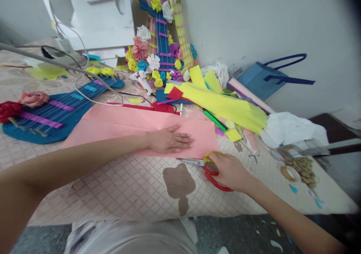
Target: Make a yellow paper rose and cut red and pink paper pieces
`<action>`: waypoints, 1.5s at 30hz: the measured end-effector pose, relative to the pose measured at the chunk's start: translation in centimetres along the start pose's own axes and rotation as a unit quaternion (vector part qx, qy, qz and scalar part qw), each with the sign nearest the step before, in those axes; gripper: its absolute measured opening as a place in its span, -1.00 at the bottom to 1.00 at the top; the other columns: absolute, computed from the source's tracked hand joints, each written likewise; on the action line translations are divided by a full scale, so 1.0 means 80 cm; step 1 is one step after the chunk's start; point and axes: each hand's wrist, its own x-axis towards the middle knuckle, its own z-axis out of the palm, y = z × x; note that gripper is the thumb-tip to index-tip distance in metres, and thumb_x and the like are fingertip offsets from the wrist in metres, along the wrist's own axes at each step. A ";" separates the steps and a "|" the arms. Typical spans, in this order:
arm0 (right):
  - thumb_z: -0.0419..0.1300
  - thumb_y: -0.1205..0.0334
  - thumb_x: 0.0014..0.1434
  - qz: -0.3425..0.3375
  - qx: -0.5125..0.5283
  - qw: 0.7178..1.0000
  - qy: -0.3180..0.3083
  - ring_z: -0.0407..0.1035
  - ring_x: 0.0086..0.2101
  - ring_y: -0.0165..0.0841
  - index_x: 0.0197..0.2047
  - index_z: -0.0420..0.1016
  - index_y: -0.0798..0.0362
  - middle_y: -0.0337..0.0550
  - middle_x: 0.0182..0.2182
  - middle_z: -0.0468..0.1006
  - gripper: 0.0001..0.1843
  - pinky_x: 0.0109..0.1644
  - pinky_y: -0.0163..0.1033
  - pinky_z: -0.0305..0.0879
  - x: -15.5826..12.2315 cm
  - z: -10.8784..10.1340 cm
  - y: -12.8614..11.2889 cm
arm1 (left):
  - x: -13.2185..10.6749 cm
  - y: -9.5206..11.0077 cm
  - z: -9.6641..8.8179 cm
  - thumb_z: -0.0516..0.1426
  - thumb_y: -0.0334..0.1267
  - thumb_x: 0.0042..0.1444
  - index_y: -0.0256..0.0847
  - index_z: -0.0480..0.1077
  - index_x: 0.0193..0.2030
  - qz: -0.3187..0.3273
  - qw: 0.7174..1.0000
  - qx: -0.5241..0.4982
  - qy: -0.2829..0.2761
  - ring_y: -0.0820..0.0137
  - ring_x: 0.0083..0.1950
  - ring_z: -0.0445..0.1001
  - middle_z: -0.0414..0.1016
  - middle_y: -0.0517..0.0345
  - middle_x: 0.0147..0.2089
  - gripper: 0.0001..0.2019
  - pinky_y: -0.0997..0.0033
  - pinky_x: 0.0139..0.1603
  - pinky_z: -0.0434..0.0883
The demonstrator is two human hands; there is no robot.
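A sheet of pink paper [126, 120] lies across the middle of the table. My left hand [169, 139] rests flat on it, fingers stretched out and palm down. At the sheet's near right edge, my right hand [229, 169] is closed around the handles of a pair of scissors [194, 162] with red and yellow grips. The scissors lie low over the tabletop, their blades pointing left along the paper's edge. My right palm hides part of the grips. A blue paper guitar [81, 100] with purple strips and paper flowers lies left of the sheet.
Paper guitars with flowers [165, 40] lean against the wall. Behind the sheet are a white glue gun [142, 82], yellow paper [225, 105] and a green cutter [214, 119]. A tape roll [290, 174] sits at right. A white cable [64, 69] crosses the left side.
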 end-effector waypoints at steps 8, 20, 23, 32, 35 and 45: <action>0.21 -0.05 0.05 0.006 0.004 1.000 -0.014 0.45 -0.31 -0.19 -0.20 0.32 0.06 -0.12 -0.37 0.53 -0.62 -0.31 -0.23 0.20 -0.006 0.003 0.005 | 0.000 -0.001 0.001 -0.12 -0.18 0.29 0.00 -0.03 0.34 0.006 1.000 0.015 -0.001 0.38 0.39 -0.04 0.03 0.16 0.37 -0.53 0.14 0.35 -0.47; 0.19 0.09 0.05 0.002 0.006 1.000 -0.007 0.44 -0.29 -0.20 -0.21 0.30 0.06 -0.10 -0.34 0.52 -0.72 -0.28 -0.23 0.19 0.011 -0.002 -0.015 | 0.000 -0.001 0.003 -0.14 -0.16 0.30 0.01 -0.06 0.35 0.005 1.000 0.002 -0.003 0.38 0.39 -0.04 0.01 0.15 0.37 -0.52 0.12 0.34 -0.51; 0.20 0.11 0.05 -0.004 -0.001 1.000 -0.005 0.44 -0.30 -0.21 -0.23 0.30 0.06 -0.11 -0.36 0.52 -0.73 -0.30 -0.24 0.18 0.013 -0.001 -0.013 | 0.000 0.000 0.002 -0.16 -0.16 0.30 0.00 -0.06 0.35 -0.002 1.000 0.004 -0.016 0.39 0.40 -0.08 -0.02 0.17 0.38 -0.52 0.14 0.33 -0.54; 0.16 0.10 0.10 0.002 -0.010 1.000 0.003 0.44 -0.32 -0.22 -0.23 0.31 0.06 -0.12 -0.38 0.53 -0.77 -0.33 -0.24 0.16 0.004 0.005 -0.009 | 0.001 0.000 0.001 -0.17 -0.16 0.31 -0.05 -0.04 0.35 -0.003 0.999 0.022 -0.023 0.41 0.40 -0.09 -0.02 0.16 0.38 -0.53 0.15 0.32 -0.57; 0.14 0.11 0.11 0.012 0.009 1.000 0.006 0.43 -0.30 -0.22 -0.20 0.30 0.05 -0.13 -0.36 0.52 -0.77 -0.28 -0.24 0.17 0.004 0.003 -0.012 | 0.000 -0.001 0.003 -0.15 -0.17 0.30 -0.04 -0.02 0.34 0.008 1.000 0.019 -0.006 0.38 0.39 -0.05 0.04 0.14 0.36 -0.53 0.12 0.33 -0.52; 0.22 -0.05 0.05 0.010 0.014 1.000 -0.016 0.44 -0.26 -0.19 -0.19 0.32 0.06 -0.10 -0.32 0.52 -0.61 -0.27 -0.24 0.18 0.022 -0.005 -0.031 | 0.000 -0.002 0.004 -0.14 -0.20 0.30 -0.05 -0.07 0.35 0.011 1.000 0.017 -0.010 0.41 0.40 -0.07 0.03 0.14 0.37 -0.52 0.15 0.32 -0.56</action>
